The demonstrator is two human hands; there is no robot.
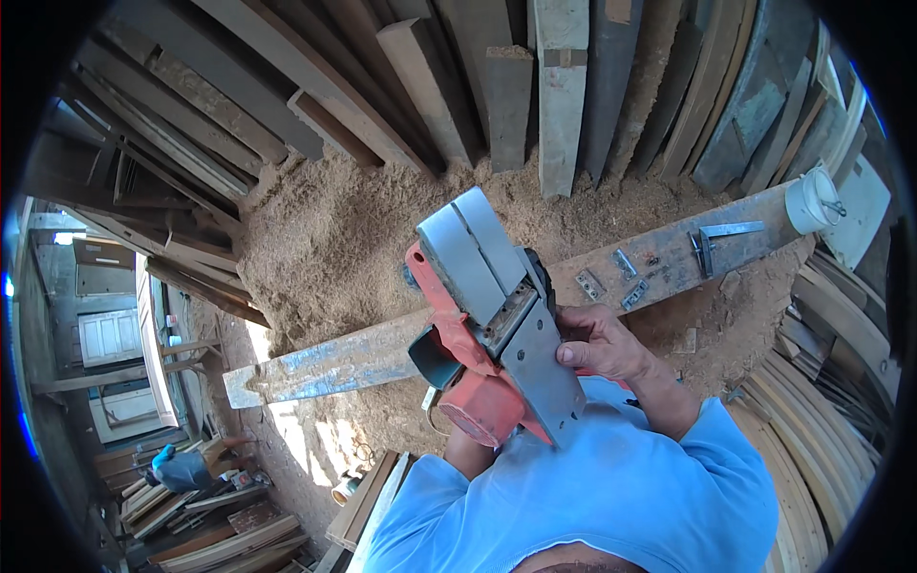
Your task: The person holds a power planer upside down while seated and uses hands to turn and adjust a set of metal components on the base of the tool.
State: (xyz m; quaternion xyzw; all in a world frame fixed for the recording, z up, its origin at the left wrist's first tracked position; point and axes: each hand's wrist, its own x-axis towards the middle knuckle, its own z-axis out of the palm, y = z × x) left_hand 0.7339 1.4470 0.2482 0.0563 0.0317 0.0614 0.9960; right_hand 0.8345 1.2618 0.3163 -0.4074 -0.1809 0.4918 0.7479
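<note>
Sawdust (pixel 320 244) lies heaped below leaning boards (pixel 562 115). Up in the air before the person's chest is a red planer (pixel 501 329), its metal base (pixel 540 372) turned upward. The right hand (pixel 616 349) has its fingers closed on the base's edge; the left is hidden behind the tool, so its hold cannot be told. It looks heavy and stiff, the smooth base probably slippery; the red body, clear of the blade slot (pixel 511 311), seems safest to grip. Beyond, metal parts (pixel 589 285) lie on the plank tabletop (pixel 330 367); a white bucket (pixel 810 202) sits at its right end, contents unclear.
</note>
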